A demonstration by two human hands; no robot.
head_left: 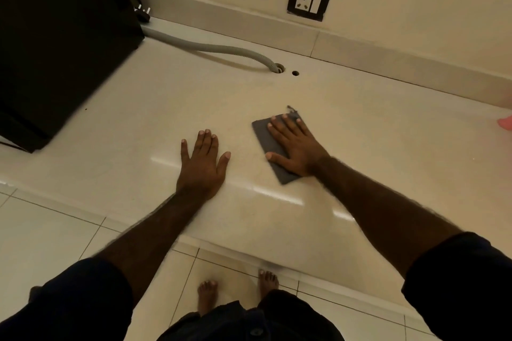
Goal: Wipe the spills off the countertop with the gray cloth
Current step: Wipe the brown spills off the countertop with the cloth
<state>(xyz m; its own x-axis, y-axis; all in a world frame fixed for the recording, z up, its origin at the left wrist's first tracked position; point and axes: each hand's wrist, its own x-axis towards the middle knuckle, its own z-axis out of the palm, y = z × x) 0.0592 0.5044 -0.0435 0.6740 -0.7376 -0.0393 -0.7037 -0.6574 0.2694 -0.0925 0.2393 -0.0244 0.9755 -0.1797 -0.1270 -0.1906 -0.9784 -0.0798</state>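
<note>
My right hand [293, 147] presses flat, fingers spread, on the folded gray cloth [273, 151] near the glossy cream table's [138, 108] front edge (left hand [203, 165] splayed, empty beside it), so an unpinched cloth could slip off.

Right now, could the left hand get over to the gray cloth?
Probably yes: the left hand lies flat on the countertop beside the gray cloth, with bare surface between. The right hand covers much of it.

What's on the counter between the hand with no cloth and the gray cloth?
Nothing. In the head view, the stretch of countertop between the left hand and the gray cloth is bare; no spill shows there.
</note>
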